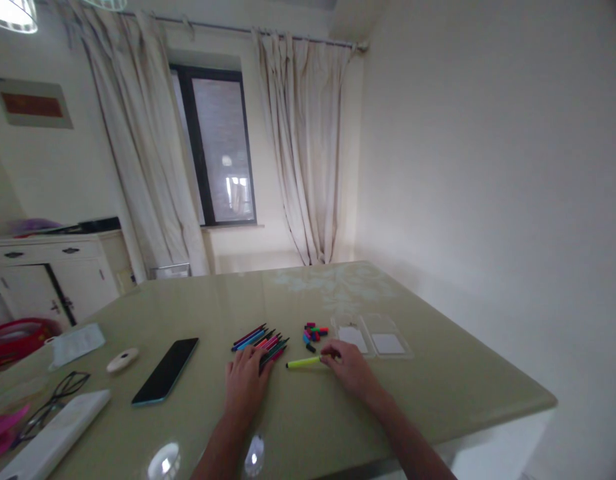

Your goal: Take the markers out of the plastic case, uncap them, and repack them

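Observation:
A bunch of coloured felt-tip pens [261,339] lies on the table with tips pointing away to the right. My left hand [245,383] is over its near end, fingers bent on the pens and thumb along the right side; the fingertips are partly hidden. In my right hand [349,367] is one end of a yellow-green felt-tip pen [303,363], pinched between thumb and fingers. Its dark end points left, towards the bunch. Several small coloured pen caps [315,332] lie in a loose heap just beyond it. A clear plastic case [382,327] lies opened flat beyond my right hand.
A black phone [167,372] lies left of my left hand. Farther left are a white oval object [123,360], a face mask [78,345], glasses [58,400] and a long white object [61,433]. The table's right edge [468,327] runs close to the wall.

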Demonstrator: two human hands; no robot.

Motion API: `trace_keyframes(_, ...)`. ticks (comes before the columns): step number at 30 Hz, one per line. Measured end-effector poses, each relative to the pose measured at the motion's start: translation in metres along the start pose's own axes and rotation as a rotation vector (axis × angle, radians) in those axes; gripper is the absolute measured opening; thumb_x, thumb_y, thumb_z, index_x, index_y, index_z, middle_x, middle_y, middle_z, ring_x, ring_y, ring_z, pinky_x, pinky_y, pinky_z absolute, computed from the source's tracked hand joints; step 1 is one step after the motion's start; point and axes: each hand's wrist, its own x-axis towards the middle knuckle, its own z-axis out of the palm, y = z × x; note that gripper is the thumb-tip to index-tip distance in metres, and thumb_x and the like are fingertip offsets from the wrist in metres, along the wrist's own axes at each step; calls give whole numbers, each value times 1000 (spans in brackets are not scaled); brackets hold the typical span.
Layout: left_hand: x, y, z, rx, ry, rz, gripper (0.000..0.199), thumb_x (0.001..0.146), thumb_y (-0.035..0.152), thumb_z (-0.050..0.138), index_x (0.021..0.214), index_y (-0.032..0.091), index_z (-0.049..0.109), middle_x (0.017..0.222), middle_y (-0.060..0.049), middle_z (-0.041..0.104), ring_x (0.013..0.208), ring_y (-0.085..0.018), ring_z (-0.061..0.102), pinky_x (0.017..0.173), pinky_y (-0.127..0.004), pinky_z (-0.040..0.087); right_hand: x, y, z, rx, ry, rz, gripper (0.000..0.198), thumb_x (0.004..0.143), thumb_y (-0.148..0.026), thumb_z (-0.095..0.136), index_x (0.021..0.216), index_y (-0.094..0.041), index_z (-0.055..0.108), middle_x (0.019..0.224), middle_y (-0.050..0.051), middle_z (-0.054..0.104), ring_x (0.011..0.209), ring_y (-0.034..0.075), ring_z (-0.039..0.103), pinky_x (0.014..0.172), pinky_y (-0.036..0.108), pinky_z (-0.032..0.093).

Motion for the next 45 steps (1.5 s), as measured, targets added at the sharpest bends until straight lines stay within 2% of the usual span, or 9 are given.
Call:
trace_keyframes(3,0,2,-4,-4,-20,-43,23,94,35,59,110,25,72,119,-8,69,114,-29,59,90,-42,44,8,-8,4,-254,-35,-34,11,90,-22,64,91,-22,75,96,6,76,93,22,68,85,31,46)
trace_keyframes(7,-1,2,-6,-25,-6,-41,26,96,41,57,110,26,72,118,-8,69,113,-29,59,89,-42,43,51,-17,4,-604,-41,6,22,98,-22,54,99,-19,76,103,11,75,101,24,66,88,32,45)
trace_keyframes(12,-2,2,-6,-36,4,-54,24,95,42,58,105,25,72,114,-8,70,111,-29,59,86,-41,43,96,-12,12,-677,-103,48,15,86,-12,64,83,-15,79,97,19,76,96,29,70,81,33,46)
trace_keyframes(19,-2,4,-10,16,-15,-110,23,99,36,51,106,25,71,115,-7,69,111,-28,60,87,-40,42,103,1,24,-720,-106,59,19,85,-8,62,84,-15,80,93,20,77,91,28,72,77,31,48)
trace_keyframes(26,-5,3,-12,119,11,-147,30,102,31,44,105,24,73,116,-9,69,110,-27,60,89,-40,42,101,4,27,-690,-26,9,19,82,-5,61,80,-15,77,93,19,76,97,29,69,82,34,48)
trace_keyframes(31,-4,-1,-10,80,-5,-202,29,100,36,48,104,23,74,123,-11,66,115,-30,57,90,-44,43,71,-7,36,-575,68,-30,17,92,-15,59,101,-20,73,103,12,75,100,27,67,86,36,49)
trace_keyframes(33,-3,-1,-10,48,-19,-212,30,99,38,48,102,23,74,125,-11,65,116,-31,56,91,-45,43,57,-15,43,-393,95,-52,16,94,-17,60,106,-21,70,103,9,75,98,24,67,86,33,49)
trace_keyframes(37,-2,-2,-10,-21,-30,-186,30,99,39,47,99,23,72,124,-11,64,116,-31,55,92,-46,43,43,-24,52,-129,103,-129,11,92,-15,65,101,-21,68,100,7,73,97,23,65,88,33,47)
trace_keyframes(45,0,-3,-9,-71,-76,-98,25,99,35,47,102,27,71,122,-8,70,119,-29,57,96,-47,41,43,-13,52,-104,81,-122,11,90,-11,68,98,-19,67,98,6,72,93,22,65,86,32,47)
